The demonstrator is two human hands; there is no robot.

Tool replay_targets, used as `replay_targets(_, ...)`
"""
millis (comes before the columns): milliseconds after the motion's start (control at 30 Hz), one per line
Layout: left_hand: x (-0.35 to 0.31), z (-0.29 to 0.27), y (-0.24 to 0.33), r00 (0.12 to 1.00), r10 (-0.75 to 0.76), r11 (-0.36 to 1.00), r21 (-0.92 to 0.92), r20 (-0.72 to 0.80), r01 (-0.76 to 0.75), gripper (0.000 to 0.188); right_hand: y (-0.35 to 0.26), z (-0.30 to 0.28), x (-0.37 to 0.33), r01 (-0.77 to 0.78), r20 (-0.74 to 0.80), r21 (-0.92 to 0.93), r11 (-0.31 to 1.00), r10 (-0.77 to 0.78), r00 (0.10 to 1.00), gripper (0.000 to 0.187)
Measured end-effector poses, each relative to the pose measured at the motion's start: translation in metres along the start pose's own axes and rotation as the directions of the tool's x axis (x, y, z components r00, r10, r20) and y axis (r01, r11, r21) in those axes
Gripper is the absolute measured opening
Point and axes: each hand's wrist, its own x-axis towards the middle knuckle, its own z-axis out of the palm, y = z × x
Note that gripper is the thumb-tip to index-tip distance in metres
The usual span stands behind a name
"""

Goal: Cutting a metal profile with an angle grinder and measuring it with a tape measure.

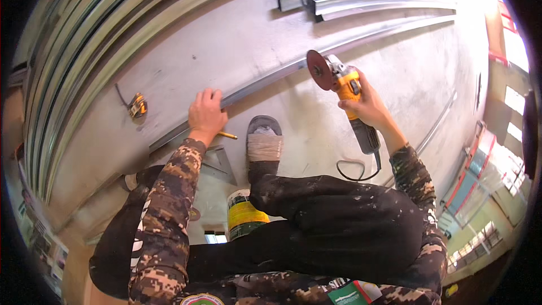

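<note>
Your right grip (pixel 367 103) is clamped around the yellow grinder (pixel 348 87) | your left grip (pixel 207 115) is on the metal profile (pixel 265 82); if closed, I cannot tell | tape measure (pixel 137 106) lies left of it

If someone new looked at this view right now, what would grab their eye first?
Probably the yellow-and-black angle grinder with its reddish disc, held in the right hand right of centre. Next, the long metal strip running diagonally across the floor, with the left hand on it. Then the long metal profiles sweeping along the upper left, bent by the fisheye.
</note>
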Motion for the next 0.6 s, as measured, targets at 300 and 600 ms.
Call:
replay_targets(300,0.002,-0.011,0.002,1.0,0.021,1.0,0.023,-0.022,-0.021,0.039,-0.003,0.01,-0.008,-0.056,0.071,-0.078,0.995,0.062,0.996,0.094)
replay_targets(600,-0.001,-0.011,0.002,1.0,0.019,0.999,0.05,0.008,-0.019,0.037,-0.007,0.016,-0.011,-0.019,0.078,-0.085,0.996,0.025,0.997,0.098)
